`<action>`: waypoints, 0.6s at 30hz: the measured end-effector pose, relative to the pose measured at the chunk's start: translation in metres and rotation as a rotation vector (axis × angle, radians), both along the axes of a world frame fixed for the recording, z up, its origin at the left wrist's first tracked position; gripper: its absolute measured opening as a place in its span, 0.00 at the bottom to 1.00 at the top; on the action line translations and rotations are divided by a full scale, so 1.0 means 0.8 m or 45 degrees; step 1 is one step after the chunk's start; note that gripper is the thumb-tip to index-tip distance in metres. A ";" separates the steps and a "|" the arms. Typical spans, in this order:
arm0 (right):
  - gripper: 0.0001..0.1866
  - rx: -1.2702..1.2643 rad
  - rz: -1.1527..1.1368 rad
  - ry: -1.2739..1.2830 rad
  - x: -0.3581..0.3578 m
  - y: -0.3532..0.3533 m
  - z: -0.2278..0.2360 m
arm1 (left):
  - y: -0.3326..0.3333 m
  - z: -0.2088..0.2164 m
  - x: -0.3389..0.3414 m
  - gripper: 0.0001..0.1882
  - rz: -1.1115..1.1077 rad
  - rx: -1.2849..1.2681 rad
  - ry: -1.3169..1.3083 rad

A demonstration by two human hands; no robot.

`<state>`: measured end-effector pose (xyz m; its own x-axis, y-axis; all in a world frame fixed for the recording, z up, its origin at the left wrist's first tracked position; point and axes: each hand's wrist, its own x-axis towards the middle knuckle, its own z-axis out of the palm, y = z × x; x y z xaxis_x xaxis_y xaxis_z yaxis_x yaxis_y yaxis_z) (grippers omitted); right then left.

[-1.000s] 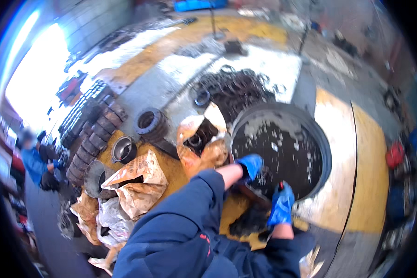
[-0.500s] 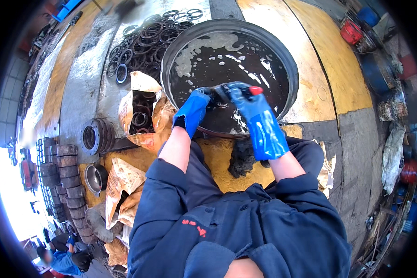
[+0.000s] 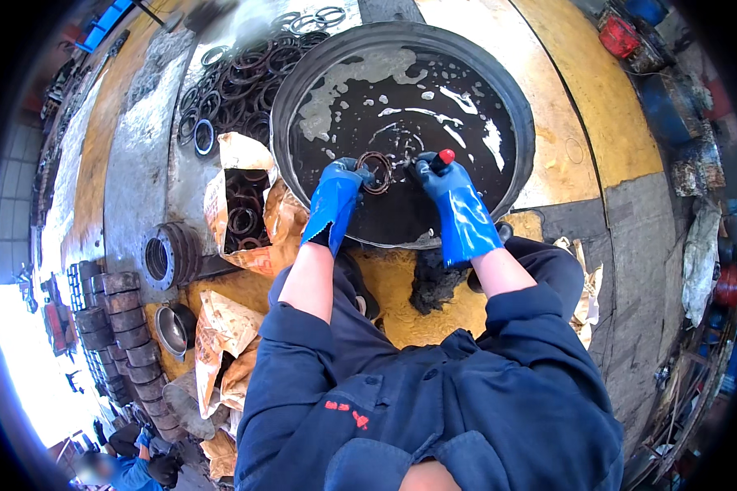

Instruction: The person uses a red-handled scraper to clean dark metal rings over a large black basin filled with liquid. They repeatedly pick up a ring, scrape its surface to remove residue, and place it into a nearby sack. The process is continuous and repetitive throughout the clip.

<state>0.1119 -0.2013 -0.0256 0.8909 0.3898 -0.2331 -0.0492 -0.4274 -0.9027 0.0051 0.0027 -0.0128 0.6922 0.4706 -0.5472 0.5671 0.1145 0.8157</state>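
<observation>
Over a large round tub (image 3: 280, 131) of dark liquid, my left hand (image 3: 340, 184), in a blue rubber glove, pinches a rust-brown metal ring (image 3: 388, 174) by its left side. My right hand (image 3: 450, 196), gloved alike, is closed around a tool with a red handle end (image 3: 446, 155). The rest of that tool is hidden by the fingers and the dark liquid behind. A small gap separates the ring from my right hand. Pale foam floats on the far left of the liquid, and ripples spread beyond the hands.
Left of the tub lie a heap of dark rings (image 3: 250, 78) and an open paper sack (image 3: 246, 151) of rings. Stacked flanges (image 3: 170, 255), a metal bowl (image 3: 174, 329) and another torn sack (image 3: 221, 319) are nearer. A dark rag (image 3: 432, 282) lies between my legs. Another person (image 3: 127, 470) is at lower left.
My hands have drawn apart from being together over the tub. The ring now shows plainly in my left hand, while my right hand has moved slightly right with the red-ended tool.
</observation>
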 end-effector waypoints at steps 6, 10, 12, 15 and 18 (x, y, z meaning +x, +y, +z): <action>0.14 0.284 0.542 -0.781 -0.030 0.031 0.046 | 0.019 -0.040 -0.009 0.11 -0.045 -0.111 -0.229; 0.16 0.215 0.159 -0.309 -0.010 0.022 0.021 | -0.001 -0.005 0.007 0.11 -0.067 -0.074 -0.241; 0.15 0.203 0.114 -0.149 -0.009 0.020 0.025 | 0.002 -0.005 0.002 0.11 -0.073 0.043 -0.111; 0.14 0.297 0.256 -0.473 -0.023 0.025 0.034 | 0.008 -0.015 -0.001 0.11 -0.054 0.022 -0.142; 0.14 0.219 0.415 -0.828 -0.029 0.033 0.047 | 0.012 -0.027 -0.001 0.11 -0.060 -0.030 -0.221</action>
<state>0.0887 -0.1746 0.0120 0.6613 0.6411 0.3895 0.6222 -0.1788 -0.7622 0.0039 0.0122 -0.0343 0.7982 0.4238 -0.4281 0.4231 0.1114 0.8992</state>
